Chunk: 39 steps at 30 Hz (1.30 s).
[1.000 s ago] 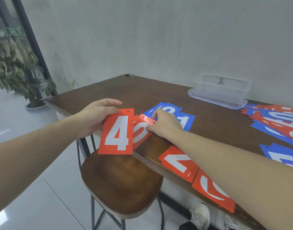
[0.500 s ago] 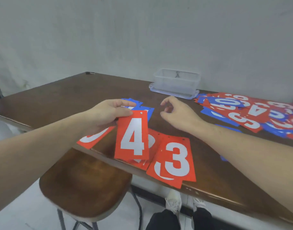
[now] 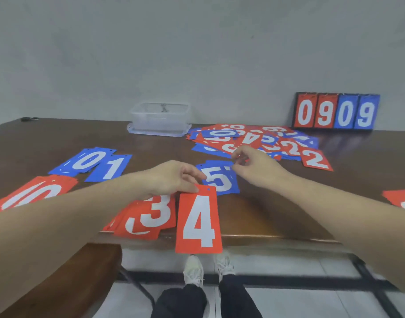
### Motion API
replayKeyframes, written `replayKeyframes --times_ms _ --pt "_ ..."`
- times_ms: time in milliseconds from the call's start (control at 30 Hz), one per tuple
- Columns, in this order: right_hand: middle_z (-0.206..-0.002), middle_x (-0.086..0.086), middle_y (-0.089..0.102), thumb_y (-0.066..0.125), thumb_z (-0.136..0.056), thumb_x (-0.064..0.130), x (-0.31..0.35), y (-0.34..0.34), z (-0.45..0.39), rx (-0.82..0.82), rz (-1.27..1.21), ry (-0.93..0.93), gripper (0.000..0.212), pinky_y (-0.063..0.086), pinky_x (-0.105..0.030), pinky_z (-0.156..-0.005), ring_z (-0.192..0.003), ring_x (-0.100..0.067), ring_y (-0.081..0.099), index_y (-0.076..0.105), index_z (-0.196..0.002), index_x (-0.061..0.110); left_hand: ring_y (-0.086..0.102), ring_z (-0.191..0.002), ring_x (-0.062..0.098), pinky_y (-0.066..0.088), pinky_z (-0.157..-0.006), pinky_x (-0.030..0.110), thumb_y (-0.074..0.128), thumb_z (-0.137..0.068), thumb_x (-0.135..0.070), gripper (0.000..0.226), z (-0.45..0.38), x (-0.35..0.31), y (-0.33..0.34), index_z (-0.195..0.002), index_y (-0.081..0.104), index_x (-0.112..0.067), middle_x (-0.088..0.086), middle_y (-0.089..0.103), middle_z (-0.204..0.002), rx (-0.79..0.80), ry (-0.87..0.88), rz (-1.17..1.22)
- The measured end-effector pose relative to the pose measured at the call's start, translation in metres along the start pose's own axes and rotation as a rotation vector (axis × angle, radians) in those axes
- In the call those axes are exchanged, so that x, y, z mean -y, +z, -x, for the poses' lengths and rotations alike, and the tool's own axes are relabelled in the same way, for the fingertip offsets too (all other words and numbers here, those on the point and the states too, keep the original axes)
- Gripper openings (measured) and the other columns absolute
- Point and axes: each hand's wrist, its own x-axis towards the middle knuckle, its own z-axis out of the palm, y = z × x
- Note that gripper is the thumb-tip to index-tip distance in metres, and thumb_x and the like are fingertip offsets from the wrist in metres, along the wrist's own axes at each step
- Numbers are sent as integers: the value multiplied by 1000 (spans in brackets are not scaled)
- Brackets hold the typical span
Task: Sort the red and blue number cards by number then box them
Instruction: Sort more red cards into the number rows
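Newly revealed scoreboard (image 3: 337, 111) against grey wall; left hand (image 3: 174, 177) pinches red 4 (image 3: 198, 222), right hand (image 3: 254, 166) loosely curled.

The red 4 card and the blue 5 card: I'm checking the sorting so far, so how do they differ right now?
The red 4 card is pinched at its top edge by the left hand and hangs past the table's front edge; the blue 5 card lies flat on the table, farther back. The 4 is fully visible, while the hands cover part of the 5. Both carry white digits and look alike in shape.
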Motion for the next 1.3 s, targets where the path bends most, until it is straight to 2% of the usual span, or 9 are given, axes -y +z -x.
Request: replayKeyframes --times_ms 100,200,300,467,600,733,867,1067,1300 --pt "-135 9 60 60 -98 38 -9 -4 14 116 169 -88 35 48 -24 -93 -117 -12 57 58 -132 32 67 -77 14 55 -88 36 70 -91 -11 26 -5 4 11 -115 72 -23 -12 75 -87 -24 30 -232" --pt "-148 12 52 53 -98 54 -15 5 18 263 354 -186 46 40 -36 -112 -134 -14 47 53 -142 38 60 -74 9 50 -75 14 70 -91 -16 24 -5 7 14 -112 72 -28 -9 72 -97 -55 82 -352" --pt "-153 16 46 51 -99 55 -17 18 13 366 407 -209 48 31 -35 -118 -143 -11 38 51 -144 39 59 -86 3 42 -72 5 70 -92 -21 24 -1 10 13 -115 70 -29 -14 65 -102 -64 112 -474" --pt "-156 12 43 48 -104 45 -6 31 -5 348 395 -239 44 30 -32 -118 -145 -12 35 49 -147 36 52 -112 3 41 -99 24 67 -94 -30 22 8 17 10 -116 71 -32 -15 61 -118 -135 188 -595" --pt "-158 11 42 43 -107 40 -1 44 -22 328 429 -286 42 29 -35 -120 -147 -12 33 47 -148 35 51 -114 1 40 -102 34 53 -99 -49 27 18 23 17 -122 66 -43 -24 60 -122 -123 314 -700" --pt "-155 10 46 40 -107 39 -3 49 -24 294 444 -327 41 31 -36 -119 -145 -12 36 51 -146 34 42 -127 -1 29 -105 32 48 -99 -54 38 22 26 22 -134 57 -44 -25 51 -139 -43 375 -904" --pt "-149 10 52 40 -108 38 -5 44 -19 284 418 -347 38 36 -35 -115 -139 -11 43 57 -141 31 33 -138 -6 23 -111 31 52 -100 -47 37 18 24 20 -136 56 -41 -26 46 -147 -20 368 -832" --pt "-142 9 57 41 -107 41 -12 27 -6 302 435 -334 39 40 -31 -110 -131 -11 49 60 -138 28 45 -129 0 25 -109 27 49 -98 -57 39 15 25 21 -129 60 -35 -20 54 -140 -34 373 -888" --pt "-135 9 60 46 -105 45 -14 20 1 302 456 -304 35 45 -31 -104 -123 -11 53 62 -132 30 43 -132 2 24 -110 29 48 -99 -55 38 23 24 15 -131 57 -36 -22 50 -144 -26 312 -929"
